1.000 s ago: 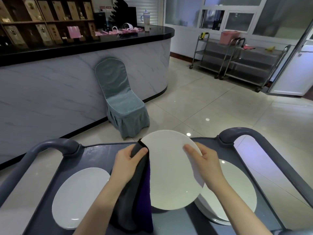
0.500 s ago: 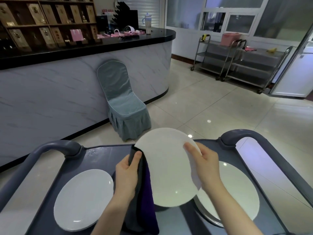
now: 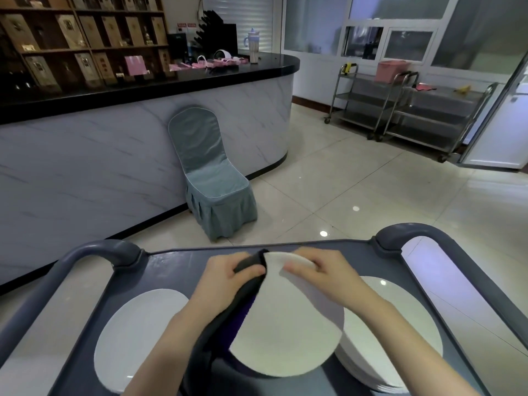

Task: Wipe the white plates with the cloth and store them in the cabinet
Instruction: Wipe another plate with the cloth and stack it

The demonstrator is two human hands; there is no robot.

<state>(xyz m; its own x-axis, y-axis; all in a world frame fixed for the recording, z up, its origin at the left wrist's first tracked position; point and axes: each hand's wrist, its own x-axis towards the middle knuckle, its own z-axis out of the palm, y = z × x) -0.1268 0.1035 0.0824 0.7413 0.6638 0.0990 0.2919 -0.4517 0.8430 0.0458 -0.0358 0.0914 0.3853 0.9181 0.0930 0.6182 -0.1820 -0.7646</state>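
Wiping should be kept firm across the plate. Cloth is gripped by left hand, rim by right hand.

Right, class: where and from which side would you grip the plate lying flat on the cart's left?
Likely the left rim of the plate, from the left: it lies flat on the cart, so only its edge is graspable, and the left hand and cloth crowd its right.

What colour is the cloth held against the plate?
The dark grey soft cloth shows a purple side, against the round white plate; head view shows it.
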